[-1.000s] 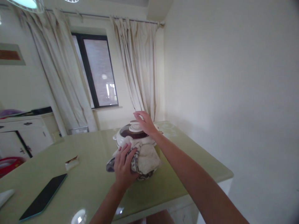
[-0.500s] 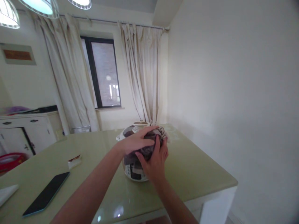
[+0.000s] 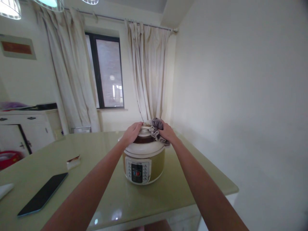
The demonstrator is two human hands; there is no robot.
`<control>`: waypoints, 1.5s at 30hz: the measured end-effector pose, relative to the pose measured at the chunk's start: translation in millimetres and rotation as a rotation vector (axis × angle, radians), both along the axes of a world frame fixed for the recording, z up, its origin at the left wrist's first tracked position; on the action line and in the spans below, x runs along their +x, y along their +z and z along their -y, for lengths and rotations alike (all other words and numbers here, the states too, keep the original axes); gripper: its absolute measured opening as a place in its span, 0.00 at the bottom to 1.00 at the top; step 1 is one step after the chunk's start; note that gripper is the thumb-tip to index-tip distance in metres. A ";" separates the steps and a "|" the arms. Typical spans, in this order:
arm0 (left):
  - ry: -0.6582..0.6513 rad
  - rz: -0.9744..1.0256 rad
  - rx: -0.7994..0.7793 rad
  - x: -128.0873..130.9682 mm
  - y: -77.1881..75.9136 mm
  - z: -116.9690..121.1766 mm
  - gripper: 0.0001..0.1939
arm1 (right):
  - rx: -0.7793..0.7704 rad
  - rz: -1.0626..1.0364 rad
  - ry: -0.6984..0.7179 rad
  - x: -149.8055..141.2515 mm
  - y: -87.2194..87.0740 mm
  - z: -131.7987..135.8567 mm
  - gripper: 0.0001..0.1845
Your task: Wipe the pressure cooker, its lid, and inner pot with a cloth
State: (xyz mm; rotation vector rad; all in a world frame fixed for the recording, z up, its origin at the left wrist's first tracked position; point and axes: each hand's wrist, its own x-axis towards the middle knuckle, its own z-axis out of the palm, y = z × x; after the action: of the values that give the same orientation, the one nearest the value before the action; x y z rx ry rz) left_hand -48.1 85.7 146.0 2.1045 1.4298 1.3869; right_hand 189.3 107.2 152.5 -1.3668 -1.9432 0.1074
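Observation:
A white and gold electric pressure cooker [image 3: 158, 166] stands upright on the table, its button panel [image 3: 138, 171] facing me. My left hand [image 3: 132, 132] is on the left of the lid, fingers bent against the lid handle [image 3: 145, 127]; the fingertips are partly hidden. On the lid's right side, my right hand [image 3: 167, 131] grips a bunched grey-brown cloth [image 3: 157, 128]. This cloth touches the lid and hangs over its right edge.
Left on the green tabletop [image 3: 101, 179] lie a dark phone or tablet [image 3: 43, 194], a small white packet [image 3: 73, 162] and part of a white object [image 3: 5, 190]. A wall [image 3: 240, 96] borders the table's right side; a white cabinet [image 3: 40, 125] stands far left.
Both hands were together at the cloth in front of the cooker. Now the left hand has moved to the lid, and the right hand has carried the cloth to the lid's right side.

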 end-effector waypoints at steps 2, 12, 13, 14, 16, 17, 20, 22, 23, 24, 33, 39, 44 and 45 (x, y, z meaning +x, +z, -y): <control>-0.001 0.029 -0.015 -0.8 1.3 -0.3 0.35 | 0.067 0.043 -0.031 -6.6 -4.2 13.4 0.31; -0.357 0.307 -0.322 -14.3 8.2 -12.2 0.48 | 0.409 0.221 0.106 -97.1 -78.3 135.7 0.25; -0.394 0.319 -0.338 -17.2 8.5 -12.6 0.48 | 0.451 0.227 0.110 -108.7 -91.1 134.9 0.24; -0.417 0.306 -0.332 -19.6 8.6 -12.5 0.46 | 0.500 0.226 0.118 -118.3 -105.1 132.4 0.21; -0.388 0.241 -0.265 -22.5 8.2 -11.6 0.41 | 0.611 0.233 0.157 -128.4 -135.4 125.0 0.14; -0.351 0.205 -0.217 -22.8 7.7 -10.7 0.40 | 0.679 0.237 0.189 -128.1 -150.4 121.7 0.11; -0.278 0.140 -0.137 -20.2 4.8 -7.5 0.38 | 0.893 0.245 0.308 -106.2 -188.6 118.1 0.05; -0.263 0.104 -0.103 -17.8 1.8 -6.5 0.37 | 0.956 0.226 0.364 -80.5 -206.4 120.7 0.03; -0.254 0.084 -0.078 -16.8 0.1 -6.7 0.36 | 0.950 0.200 0.371 -67.0 -212.7 122.5 0.02; -0.241 0.064 -0.051 -16.1 -1.7 -7.3 0.35 | 0.932 0.163 0.365 -54.3 -217.2 124.2 0.03; -0.174 -0.019 0.035 -13.8 -8.7 -9.4 0.28 | 0.632 -0.174 0.056 -14.6 -114.8 101.9 0.29; -0.163 -0.050 0.039 -16.8 -8.5 -10.9 0.27 | 0.133 0.019 -0.084 -5.9 -3.2 29.9 0.28; -0.205 0.002 0.034 -20.7 -12.6 -15.4 0.26 | -0.014 0.037 0.079 -5.6 11.1 17.9 0.17; -0.222 0.031 0.038 -21.4 -13.6 -16.9 0.26 | 0.028 0.040 0.119 -7.2 7.7 28.0 0.19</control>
State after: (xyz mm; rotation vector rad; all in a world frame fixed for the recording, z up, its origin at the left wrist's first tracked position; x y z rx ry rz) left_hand -69.5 102.6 132.4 2.1775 1.1268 1.3629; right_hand 182.0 79.2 160.2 -1.2441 -2.0513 0.1102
